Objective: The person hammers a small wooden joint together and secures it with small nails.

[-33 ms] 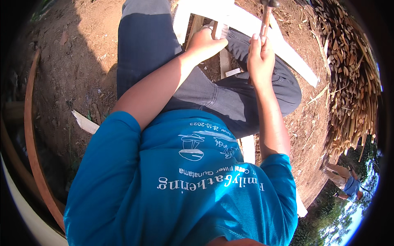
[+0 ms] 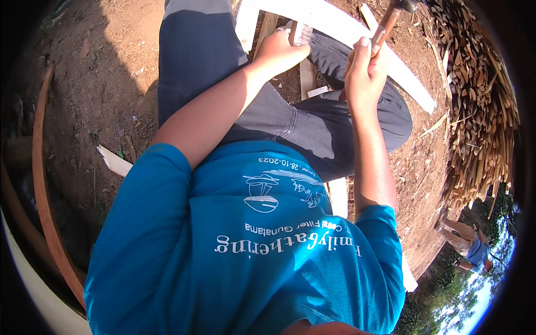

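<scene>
At the far left of the frame, a long, curved, reddish-brown wooden strip (image 2: 43,173) stands out against shaded ground. Nearer the centre left, a short, pale, jagged wood scrap (image 2: 114,162) lies on brown soil.

At the upper centre, the left hand (image 2: 281,53) is closed around a small brown-and-pale block (image 2: 301,34), probably wood. The thumb lies against the block's lower end and the block juts up out of the grip; the other fingertips are hidden. This hand has barely moved.

To its right, the right hand (image 2: 365,75) is clamped around a brown-handled hammer with a dark metal head (image 2: 388,28), its thumb lying along the handle. The hammer has just swung towards the upper right and leans more, its head partly cut off by the frame's top edge. It is now farther from the block, which suggests a moment between blows, with the block simply held steady.

A broad, sunlit, whitish wooden board (image 2: 410,84) runs behind both hands, from the top centre down to the upper right. Along the right edge rises a dense stack of thin brown wooden strips (image 2: 480,106).
</scene>
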The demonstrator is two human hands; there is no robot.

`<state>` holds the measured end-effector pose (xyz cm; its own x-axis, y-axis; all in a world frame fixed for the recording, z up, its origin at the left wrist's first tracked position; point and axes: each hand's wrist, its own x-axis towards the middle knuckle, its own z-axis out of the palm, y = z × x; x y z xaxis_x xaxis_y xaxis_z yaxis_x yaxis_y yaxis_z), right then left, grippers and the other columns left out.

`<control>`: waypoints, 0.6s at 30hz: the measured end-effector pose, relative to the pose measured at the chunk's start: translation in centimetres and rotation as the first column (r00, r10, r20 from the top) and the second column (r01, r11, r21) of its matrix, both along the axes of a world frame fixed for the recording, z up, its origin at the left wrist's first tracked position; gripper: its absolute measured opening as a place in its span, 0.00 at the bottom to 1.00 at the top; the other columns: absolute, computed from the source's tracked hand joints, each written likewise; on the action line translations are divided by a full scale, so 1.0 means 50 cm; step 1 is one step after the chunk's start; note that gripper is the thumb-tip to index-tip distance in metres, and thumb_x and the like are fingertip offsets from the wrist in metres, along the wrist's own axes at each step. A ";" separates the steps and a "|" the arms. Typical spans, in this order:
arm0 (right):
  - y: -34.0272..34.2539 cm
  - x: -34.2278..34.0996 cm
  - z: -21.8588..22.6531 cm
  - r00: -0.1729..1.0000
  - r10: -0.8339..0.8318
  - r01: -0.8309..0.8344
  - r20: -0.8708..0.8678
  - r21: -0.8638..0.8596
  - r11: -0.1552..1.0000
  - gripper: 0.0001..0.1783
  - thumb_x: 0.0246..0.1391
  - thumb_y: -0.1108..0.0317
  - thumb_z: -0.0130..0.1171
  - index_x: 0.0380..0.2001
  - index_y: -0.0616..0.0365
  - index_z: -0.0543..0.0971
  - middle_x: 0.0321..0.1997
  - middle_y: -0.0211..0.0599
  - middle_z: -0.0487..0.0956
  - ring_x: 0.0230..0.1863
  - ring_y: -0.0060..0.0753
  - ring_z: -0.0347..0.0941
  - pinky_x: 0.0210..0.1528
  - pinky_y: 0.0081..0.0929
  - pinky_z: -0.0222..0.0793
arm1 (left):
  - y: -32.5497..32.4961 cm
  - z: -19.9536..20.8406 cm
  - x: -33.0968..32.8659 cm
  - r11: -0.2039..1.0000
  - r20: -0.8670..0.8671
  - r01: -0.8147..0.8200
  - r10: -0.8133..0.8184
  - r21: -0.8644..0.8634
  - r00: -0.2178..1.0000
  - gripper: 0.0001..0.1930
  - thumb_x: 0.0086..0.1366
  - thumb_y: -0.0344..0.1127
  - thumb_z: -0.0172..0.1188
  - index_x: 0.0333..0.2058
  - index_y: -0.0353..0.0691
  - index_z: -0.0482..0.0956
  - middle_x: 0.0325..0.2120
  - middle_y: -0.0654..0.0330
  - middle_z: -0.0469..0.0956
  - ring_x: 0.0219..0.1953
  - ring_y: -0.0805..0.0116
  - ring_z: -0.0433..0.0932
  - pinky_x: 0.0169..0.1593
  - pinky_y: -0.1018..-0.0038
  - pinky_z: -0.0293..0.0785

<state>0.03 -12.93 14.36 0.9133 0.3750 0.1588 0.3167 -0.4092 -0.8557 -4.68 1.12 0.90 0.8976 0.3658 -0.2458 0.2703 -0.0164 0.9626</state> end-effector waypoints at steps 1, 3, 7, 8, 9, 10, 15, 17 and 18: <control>0.014 -0.015 0.022 0.996 -0.017 0.007 0.084 0.111 0.994 0.14 0.74 0.62 0.48 0.33 0.57 0.73 0.21 0.18 0.68 0.22 0.10 0.61 0.26 0.18 0.58 | 0.004 0.001 0.004 1.000 -0.018 -0.002 0.002 0.011 1.000 0.17 0.58 0.43 0.64 0.36 0.32 0.83 0.27 0.59 0.84 0.31 0.69 0.83 0.38 0.73 0.77; -0.011 -0.010 0.007 0.998 0.030 -0.035 0.048 0.118 0.992 0.15 0.73 0.60 0.50 0.34 0.59 0.73 0.21 0.26 0.71 0.23 0.17 0.66 0.28 0.24 0.64 | 0.006 0.015 0.002 0.999 0.039 0.005 -0.006 0.045 0.999 0.18 0.58 0.44 0.64 0.36 0.31 0.84 0.28 0.57 0.85 0.32 0.69 0.84 0.39 0.72 0.77; -0.049 0.022 -0.088 0.999 0.053 -0.047 -0.003 -0.511 0.858 0.18 0.71 0.57 0.53 0.36 0.62 0.77 0.23 0.39 0.75 0.28 0.30 0.74 0.35 0.35 0.71 | -0.009 0.037 -0.005 1.000 0.078 0.015 -0.016 0.012 0.997 0.20 0.58 0.45 0.64 0.36 0.31 0.84 0.28 0.55 0.86 0.33 0.68 0.85 0.40 0.72 0.77; -0.036 0.021 -0.063 0.999 0.034 -0.030 0.006 -0.345 0.938 0.19 0.71 0.55 0.51 0.34 0.61 0.77 0.22 0.35 0.74 0.24 0.27 0.72 0.31 0.30 0.69 | -0.002 0.036 -0.003 1.000 0.057 0.001 -0.001 0.003 0.998 0.20 0.58 0.46 0.64 0.36 0.31 0.84 0.28 0.55 0.86 0.34 0.67 0.85 0.41 0.71 0.77; -0.018 0.010 -0.014 1.000 0.023 -0.023 -0.002 -0.172 0.985 0.21 0.72 0.53 0.50 0.33 0.60 0.76 0.20 0.31 0.72 0.21 0.24 0.69 0.27 0.25 0.67 | 0.003 0.029 -0.001 1.000 0.033 -0.009 0.008 0.022 0.999 0.19 0.58 0.46 0.64 0.37 0.32 0.84 0.28 0.56 0.85 0.34 0.68 0.84 0.40 0.72 0.77; 0.005 -0.013 0.063 1.000 0.016 -0.016 0.012 0.009 1.000 0.19 0.72 0.53 0.51 0.33 0.57 0.74 0.20 0.26 0.69 0.20 0.19 0.62 0.25 0.20 0.61 | 0.009 0.018 -0.005 0.999 -0.002 -0.019 0.019 0.038 1.000 0.19 0.58 0.46 0.64 0.37 0.33 0.84 0.27 0.57 0.85 0.33 0.68 0.84 0.40 0.72 0.77; -0.031 0.004 0.023 0.934 -0.064 -0.041 0.352 0.281 0.959 0.23 0.74 0.52 0.47 0.27 0.56 0.68 0.16 0.32 0.69 0.14 0.29 0.64 0.22 0.28 0.65 | 0.006 0.023 0.001 0.996 -0.028 0.061 -0.059 0.058 0.998 0.22 0.58 0.47 0.64 0.39 0.30 0.84 0.28 0.55 0.86 0.34 0.67 0.85 0.41 0.71 0.78; -0.060 0.028 -0.115 0.978 0.193 -0.100 0.083 -0.626 0.774 0.20 0.72 0.57 0.49 0.34 0.65 0.72 0.21 0.47 0.74 0.26 0.51 0.73 0.35 0.42 0.71 | -0.017 0.045 -0.016 0.994 -0.040 0.108 -0.108 -0.002 0.993 0.23 0.58 0.47 0.64 0.40 0.28 0.83 0.29 0.54 0.86 0.35 0.66 0.85 0.42 0.70 0.78; -0.032 0.012 -0.096 0.980 0.165 -0.089 0.112 -0.494 0.865 0.19 0.72 0.57 0.49 0.34 0.64 0.72 0.20 0.46 0.74 0.25 0.48 0.73 0.34 0.41 0.71 | 0.004 0.045 -0.004 0.996 -0.047 0.084 -0.085 -0.012 0.995 0.24 0.58 0.47 0.64 0.40 0.26 0.82 0.29 0.53 0.86 0.35 0.65 0.85 0.43 0.70 0.78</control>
<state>0.61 -14.53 9.56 0.8335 0.5498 0.0539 0.4992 -0.7078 -0.4998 -4.90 1.30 3.15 0.9126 0.2863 -0.2919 0.3134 -0.0313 0.9491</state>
